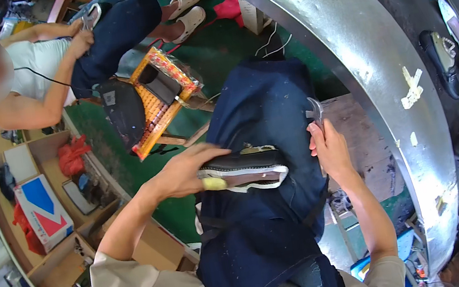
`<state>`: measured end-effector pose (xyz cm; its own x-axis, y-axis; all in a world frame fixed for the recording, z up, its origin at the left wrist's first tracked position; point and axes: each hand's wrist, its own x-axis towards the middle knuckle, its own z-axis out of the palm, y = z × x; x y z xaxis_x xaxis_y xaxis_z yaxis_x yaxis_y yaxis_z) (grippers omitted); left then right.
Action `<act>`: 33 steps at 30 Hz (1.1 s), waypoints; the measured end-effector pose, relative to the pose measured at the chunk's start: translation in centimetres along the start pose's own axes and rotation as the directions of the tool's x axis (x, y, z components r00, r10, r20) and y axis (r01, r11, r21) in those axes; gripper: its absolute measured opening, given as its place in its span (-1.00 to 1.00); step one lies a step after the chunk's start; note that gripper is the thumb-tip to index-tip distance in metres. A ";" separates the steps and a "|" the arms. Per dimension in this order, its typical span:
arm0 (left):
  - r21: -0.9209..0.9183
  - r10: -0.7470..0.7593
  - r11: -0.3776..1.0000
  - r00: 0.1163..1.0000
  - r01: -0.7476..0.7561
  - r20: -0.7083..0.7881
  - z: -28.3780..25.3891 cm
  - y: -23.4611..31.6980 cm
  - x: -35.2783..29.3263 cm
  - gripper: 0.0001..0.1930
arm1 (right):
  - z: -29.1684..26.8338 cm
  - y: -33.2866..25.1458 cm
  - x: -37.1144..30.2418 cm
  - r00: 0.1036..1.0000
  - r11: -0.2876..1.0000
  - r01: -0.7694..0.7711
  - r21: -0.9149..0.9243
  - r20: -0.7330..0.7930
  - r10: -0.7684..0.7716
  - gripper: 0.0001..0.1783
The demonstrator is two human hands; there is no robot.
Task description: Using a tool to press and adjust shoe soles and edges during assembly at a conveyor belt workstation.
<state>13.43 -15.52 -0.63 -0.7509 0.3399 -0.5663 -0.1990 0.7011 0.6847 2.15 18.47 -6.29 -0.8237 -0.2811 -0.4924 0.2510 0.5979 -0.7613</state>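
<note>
Lying sole-side partly up across my lap is a black shoe (pixel 250 161) with a white edge and a brownish inset in its sole. My left hand (pixel 179 172) is closed round the shoe's left end, and a yellow cover sits on its thumb. My right hand (pixel 331 149), to the right of the shoe and apart from it, is closed on a slim metal tool (pixel 315 105) with a curved, hooked tip. The tool's handle is mostly hidden in my fingers. Dark blue cloth (pixel 261 94) covers my legs beneath the shoe.
A metal-edged conveyor (pixel 341 20) curves along the right, carrying several dark shoes (pixel 440 61). At the upper left a seated person (pixel 36 83) handles another shoe. Between us stands an orange woven chair (pixel 162 109). A wooden compartment shelf (pixel 51 262) with a box (pixel 44 213) is at left.
</note>
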 end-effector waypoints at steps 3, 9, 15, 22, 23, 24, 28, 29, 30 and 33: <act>-0.556 -0.158 0.829 0.977 0.052 -0.144 0.4 -1.7 -2.7 -0.34 | 0.4 0.3 -0.1 0.999 1.000 -0.003 -0.029 -0.037 0.002 -0.64; -0.855 -0.565 0.061 0.689 -0.514 -0.454 4.2 0.0 9.4 -0.62 | -0.7 -1.5 -1.4 0.996 0.988 -0.005 0.155 0.089 -0.008 -0.71; -0.953 -0.433 0.292 0.876 -0.085 -0.211 3.5 2.8 12.8 -0.47 | -2.2 -3.8 -6.2 0.979 0.965 -0.045 0.259 0.205 -0.010 -0.65; -0.957 -0.238 0.205 0.938 -0.203 -0.250 9.8 3.2 11.2 -0.45 | -1.6 -2.1 -5.3 0.718 0.867 -0.402 0.294 0.689 0.099 -0.54; -0.915 -0.167 0.296 0.928 -0.275 -0.333 10.1 3.3 11.3 -0.46 | -1.7 -2.5 -4.3 0.720 0.859 -0.385 0.338 0.692 0.050 -0.60; -0.916 -0.164 0.290 0.929 -0.276 -0.332 10.2 3.5 11.2 -0.46 | -1.4 -3.1 -4.5 0.721 0.860 -0.386 0.333 0.690 0.056 -0.60; -0.930 -0.222 0.314 0.938 -0.190 -0.267 10.9 2.9 10.6 -0.46 | -0.3 -4.0 -4.2 0.844 0.773 0.513 -0.373 0.385 -0.374 -0.70; -0.903 -0.189 0.368 0.933 -0.222 -0.307 11.2 2.7 10.6 -0.46 | -0.8 -4.0 -4.3 0.829 0.739 0.549 -0.390 0.365 -0.424 -0.74; -0.872 -0.154 0.420 0.927 -0.253 -0.343 11.2 2.5 10.7 -0.47 | -1.2 -4.2 -4.3 0.812 0.704 0.582 -0.407 0.345 -0.472 -0.77; -0.867 -0.129 0.426 0.931 -0.259 -0.341 11.0 3.6 9.4 -0.47 | -2.2 -5.4 -4.7 0.803 0.552 0.592 -0.587 0.369 -0.469 -0.78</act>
<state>12.61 -2.90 -8.53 -0.8883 0.0127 -0.4590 -0.4366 -0.3329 0.8358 3.55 18.19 1.02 -0.5913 -0.7828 -0.1940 -0.6480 0.6043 -0.4636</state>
